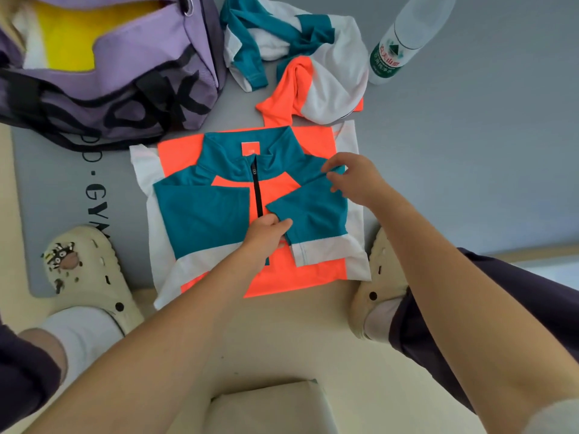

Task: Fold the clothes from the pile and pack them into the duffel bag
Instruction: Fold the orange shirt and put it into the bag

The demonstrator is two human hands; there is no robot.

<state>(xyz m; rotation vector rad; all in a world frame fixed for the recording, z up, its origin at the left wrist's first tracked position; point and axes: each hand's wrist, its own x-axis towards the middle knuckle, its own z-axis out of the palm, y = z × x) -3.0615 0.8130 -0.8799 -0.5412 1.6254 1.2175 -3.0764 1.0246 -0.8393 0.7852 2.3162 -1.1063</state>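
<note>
While the left hand point(268, 228) pinches the teal sleeve's point(310, 211) cuff and the right hand point(352, 180) seemingly nips its shoulder, the zip jersey point(244, 214) lies flat beside the duffel bag point(125, 89); slack grip could let the fold spring open.

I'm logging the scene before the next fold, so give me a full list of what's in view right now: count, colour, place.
jersey: one, teal, orange and white, flat on the mat, both sleeves folded in.
pile of clothes: one heap, teal, white and orange, beyond the jersey.
duffel bag: one, purple with black lettering, open, top left; something yellow inside.
water bottle: one, clear with green label, top right.
mat: one, grey, under the clothes.
box: one, pale, bottom centre.
clogs: two, cream, on the person's feet either side of the jersey.
left hand: pinches the cuff end of the folded sleeve.
right hand: pinches the same sleeve near the shoulder.
</note>
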